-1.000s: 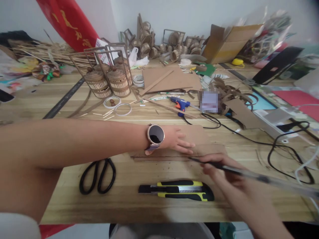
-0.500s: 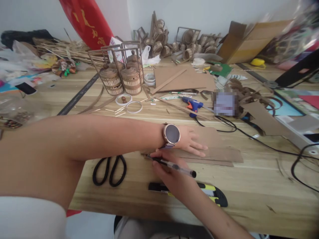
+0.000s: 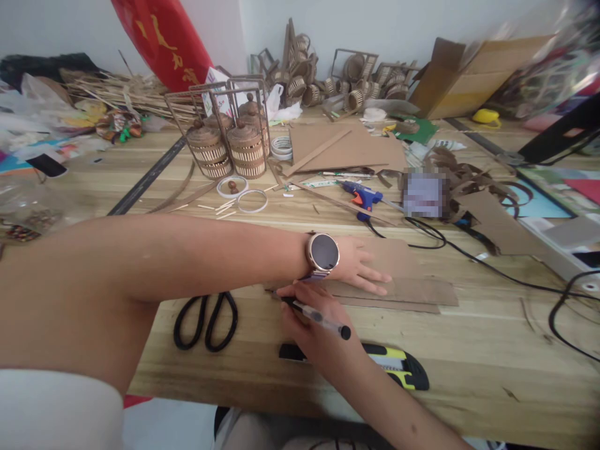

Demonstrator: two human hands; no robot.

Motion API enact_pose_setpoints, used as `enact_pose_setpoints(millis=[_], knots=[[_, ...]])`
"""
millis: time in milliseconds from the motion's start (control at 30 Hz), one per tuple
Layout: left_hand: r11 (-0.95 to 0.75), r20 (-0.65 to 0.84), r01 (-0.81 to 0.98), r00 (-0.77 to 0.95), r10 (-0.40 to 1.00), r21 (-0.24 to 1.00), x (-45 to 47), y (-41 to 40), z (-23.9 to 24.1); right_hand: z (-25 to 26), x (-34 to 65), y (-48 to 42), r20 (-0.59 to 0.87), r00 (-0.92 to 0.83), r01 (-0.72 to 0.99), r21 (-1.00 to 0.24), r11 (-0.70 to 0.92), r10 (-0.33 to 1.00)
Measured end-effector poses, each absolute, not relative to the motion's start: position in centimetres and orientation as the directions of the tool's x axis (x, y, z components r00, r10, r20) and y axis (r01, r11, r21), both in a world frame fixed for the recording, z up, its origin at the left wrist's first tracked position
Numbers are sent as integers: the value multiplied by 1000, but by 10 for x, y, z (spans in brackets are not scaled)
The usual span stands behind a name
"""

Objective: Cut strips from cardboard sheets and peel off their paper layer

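Note:
My left hand (image 3: 360, 265) lies flat with fingers spread on pieces of brown cardboard (image 3: 398, 259), pressing a long cardboard strip (image 3: 422, 292) against them. A round watch (image 3: 323, 252) sits on that wrist. Below it, my right hand (image 3: 319, 319) grips a black-capped pen (image 3: 321, 320), its tip by the left end of the strip, partly hidden by the fingers. Under the right hand and wrist lies a black and yellow utility knife (image 3: 398, 362), its middle covered. The black handles of scissors (image 3: 206, 325) rest to the left; their blades are hidden beneath my left forearm.
A blue glue gun (image 3: 362, 199) with a black cable (image 3: 487, 267) lies beyond the cardboard. Small lidded bamboo baskets (image 3: 246, 150) in frames stand behind, near tape rings (image 3: 253, 200). Cardboard sheets (image 3: 347, 147), a cardboard box (image 3: 469, 81) and more small baskets (image 3: 300, 81) fill the back.
My right hand has shifted slightly left with the pen, whose rear end has swung left and down. My left hand stays in place on the cardboard.

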State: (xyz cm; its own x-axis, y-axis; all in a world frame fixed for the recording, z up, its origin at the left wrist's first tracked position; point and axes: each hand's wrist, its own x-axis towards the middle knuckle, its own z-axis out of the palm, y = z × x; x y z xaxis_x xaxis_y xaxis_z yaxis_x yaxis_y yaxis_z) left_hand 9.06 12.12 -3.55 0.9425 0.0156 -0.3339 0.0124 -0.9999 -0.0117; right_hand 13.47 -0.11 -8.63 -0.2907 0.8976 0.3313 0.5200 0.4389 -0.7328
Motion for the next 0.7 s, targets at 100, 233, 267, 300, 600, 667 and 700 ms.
enact_pose_setpoints(millis=[100,233,267,300,600,667,700], knots=[[-1000,-363,22,932,28,-20,90,119,-30,-86,136,-1,329,-296,540,-717,441,897],[-996,-447,-30,895,8,-78,93,121,-28,-85,144,-1,351,-257,530,-728,435,900],[-994,-452,-61,892,-15,-89,94,122,-29,-84,149,-2,355,-242,519,-739,430,903],[-992,-451,-87,892,-35,-96,96,123,-30,-83,155,-3,346,-234,509,-753,418,909],[-998,-379,-57,923,-58,15,99,127,-33,-60,264,-28,224,67,773,-628,91,972],[-996,-327,-90,942,-81,-11,98,131,-39,-55,261,-31,250,75,759,-643,107,965],[-993,-302,-112,948,-99,-26,98,132,-42,-54,252,-31,265,51,726,-672,147,963]])
